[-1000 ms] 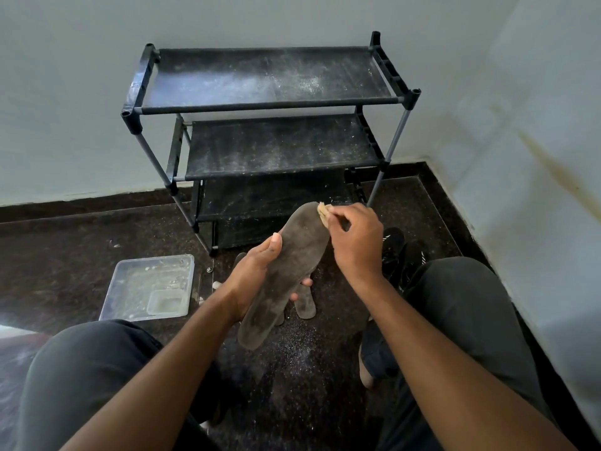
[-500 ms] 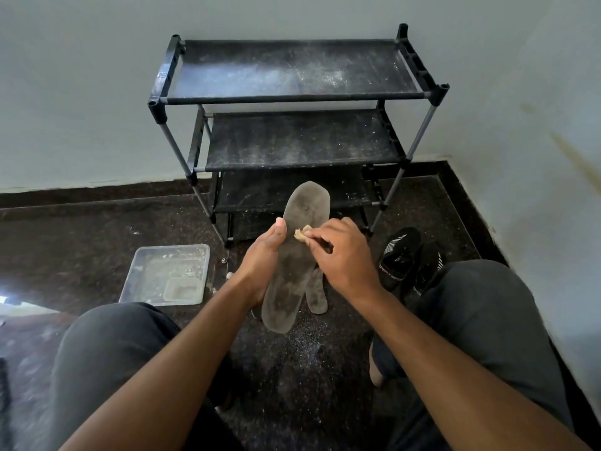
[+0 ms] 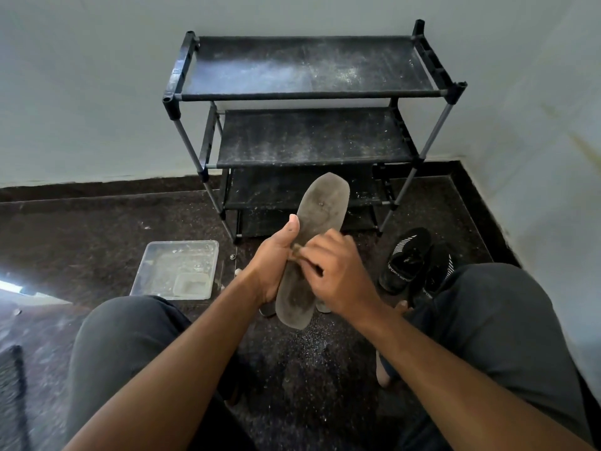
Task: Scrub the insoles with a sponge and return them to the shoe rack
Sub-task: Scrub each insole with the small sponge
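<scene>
Insole [image 3: 320, 209] in left hand [image 3: 271, 265] (right hand [image 3: 338, 275] pinching sponge [image 3: 295, 255])

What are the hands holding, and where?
The left hand grips the insole at its middle. The right hand pinches a small sponge against it.

Clear tray [image 3: 153, 271], black shoes [image 3: 408, 260] on floor [image 3: 81, 222]

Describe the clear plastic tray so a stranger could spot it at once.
Start at the black shoe rack against the wall. On the dark floor, left of its base, lies the clear plastic tray. It is the only see-through thing there, rectangular and shallow.
</scene>
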Tool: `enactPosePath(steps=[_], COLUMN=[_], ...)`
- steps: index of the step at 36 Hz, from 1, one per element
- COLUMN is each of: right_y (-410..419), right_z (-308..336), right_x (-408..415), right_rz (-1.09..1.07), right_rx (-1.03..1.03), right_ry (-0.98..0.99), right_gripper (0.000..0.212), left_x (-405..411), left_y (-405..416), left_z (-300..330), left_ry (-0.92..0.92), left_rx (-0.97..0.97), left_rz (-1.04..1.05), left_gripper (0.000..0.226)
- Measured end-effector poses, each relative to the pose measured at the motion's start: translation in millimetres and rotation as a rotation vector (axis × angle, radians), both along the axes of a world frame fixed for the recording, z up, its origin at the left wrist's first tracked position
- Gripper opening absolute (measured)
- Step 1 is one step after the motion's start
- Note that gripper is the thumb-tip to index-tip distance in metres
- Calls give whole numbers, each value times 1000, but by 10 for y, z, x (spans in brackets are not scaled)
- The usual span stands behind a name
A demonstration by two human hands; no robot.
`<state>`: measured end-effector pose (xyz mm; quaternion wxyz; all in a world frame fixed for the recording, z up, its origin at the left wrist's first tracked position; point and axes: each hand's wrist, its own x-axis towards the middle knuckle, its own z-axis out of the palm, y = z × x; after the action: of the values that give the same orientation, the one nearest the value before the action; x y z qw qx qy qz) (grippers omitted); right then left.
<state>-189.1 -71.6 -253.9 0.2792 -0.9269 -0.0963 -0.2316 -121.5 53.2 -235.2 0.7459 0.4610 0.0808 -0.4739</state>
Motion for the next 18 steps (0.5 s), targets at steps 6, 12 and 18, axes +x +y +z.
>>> enactPosePath(steps=[6, 12, 18], right_y=[-172, -44, -28], right_z=[-6, -39, 5], right_x=[118, 39, 52], right_rz=[-159, -96, -31], right_rx=[-9, 31, 249], right_ry=[-62, -20, 124], right_gripper=[7, 11, 13], left_x=[-16, 20, 62], left_y=[10, 17, 53], left_z=[10, 0, 9], left_ry=[-2, -17, -46], left_rx=[-15, -14, 1], left_rz=[43, 41, 143], left_gripper=[73, 74, 78])
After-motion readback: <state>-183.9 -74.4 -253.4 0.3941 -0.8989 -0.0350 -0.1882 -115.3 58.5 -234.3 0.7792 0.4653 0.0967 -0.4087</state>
